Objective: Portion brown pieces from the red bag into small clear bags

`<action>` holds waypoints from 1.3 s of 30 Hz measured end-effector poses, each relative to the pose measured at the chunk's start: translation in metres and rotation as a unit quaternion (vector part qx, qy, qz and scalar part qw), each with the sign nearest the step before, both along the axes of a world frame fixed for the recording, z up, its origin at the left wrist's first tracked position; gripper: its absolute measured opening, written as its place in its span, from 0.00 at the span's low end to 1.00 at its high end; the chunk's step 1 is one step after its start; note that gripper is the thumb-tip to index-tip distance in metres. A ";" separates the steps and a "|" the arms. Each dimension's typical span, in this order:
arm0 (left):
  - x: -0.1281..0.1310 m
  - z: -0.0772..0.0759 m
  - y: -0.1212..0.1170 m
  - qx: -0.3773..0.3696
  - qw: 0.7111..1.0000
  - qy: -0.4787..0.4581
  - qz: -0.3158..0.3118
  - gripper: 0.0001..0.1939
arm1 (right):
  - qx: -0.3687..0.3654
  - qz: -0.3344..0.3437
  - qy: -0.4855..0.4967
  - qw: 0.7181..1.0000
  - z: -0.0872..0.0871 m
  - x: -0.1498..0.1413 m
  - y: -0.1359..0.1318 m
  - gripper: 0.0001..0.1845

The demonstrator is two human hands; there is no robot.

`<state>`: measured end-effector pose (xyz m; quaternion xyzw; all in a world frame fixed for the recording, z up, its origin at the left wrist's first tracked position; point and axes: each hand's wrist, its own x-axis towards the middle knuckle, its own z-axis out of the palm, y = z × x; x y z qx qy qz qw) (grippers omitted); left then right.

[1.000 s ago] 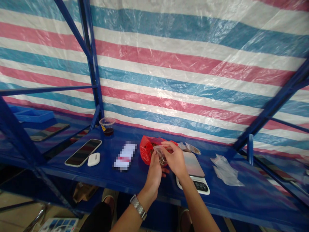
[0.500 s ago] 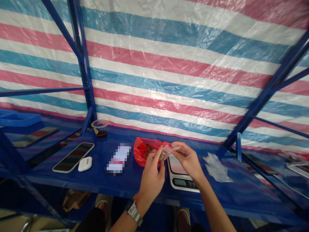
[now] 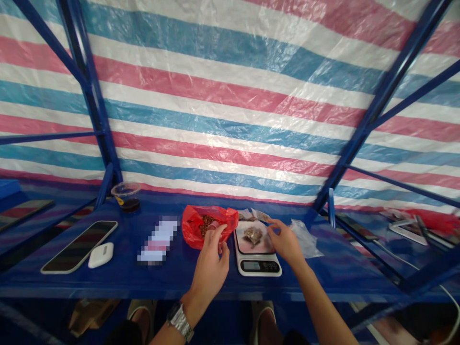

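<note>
My left hand (image 3: 212,261) reaches to the front rim of a red plastic bag (image 3: 189,230) holding brown granules or seeds (image 3: 205,224). Its fingers are closed on a small, pinkish, see-through cup-like thing (image 3: 212,226), partly hidden by them. On the pan of a white digital scale (image 3: 260,267) lies a small clear bag with brownish contents (image 3: 253,235). Beside the pan's right edge is my right hand (image 3: 286,242), its thumb and forefinger apart with nothing between them. Other small filled bags (image 3: 251,214) lie behind the scale.
Flat clear plastic bags (image 3: 305,239) lie right of the scale. Leftward are a blurred-out phone-like item (image 3: 158,241), a white earphone case (image 3: 101,255), a phone (image 3: 81,247) and a cup of dark liquid (image 3: 127,199). Blue posts (image 3: 95,110) and a striped sheet (image 3: 215,120) stand behind.
The small filled bag, held between both hands before, now lies on the scale pan. My right hand has let go and moved off to the right. The view has shifted right.
</note>
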<state>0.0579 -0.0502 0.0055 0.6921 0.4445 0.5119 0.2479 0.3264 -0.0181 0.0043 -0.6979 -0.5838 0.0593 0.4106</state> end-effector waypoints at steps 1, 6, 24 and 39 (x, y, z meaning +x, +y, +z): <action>0.000 -0.001 0.000 0.001 1.000 0.005 -0.001 0.23 | 0.003 -0.013 -0.009 1.000 0.002 0.001 0.000 0.21; -0.001 -0.003 -0.001 0.006 1.000 0.021 -0.005 0.20 | -0.001 -0.055 -0.005 0.998 0.013 0.004 0.000 0.22; -0.002 -0.006 0.000 0.015 0.999 0.042 -0.012 0.16 | -0.075 -0.054 -0.025 0.995 0.005 0.011 -0.007 0.20; 0.012 -0.007 -0.003 0.023 0.999 0.025 -0.025 0.16 | -0.020 -0.022 0.101 0.994 0.004 -0.009 0.002 0.19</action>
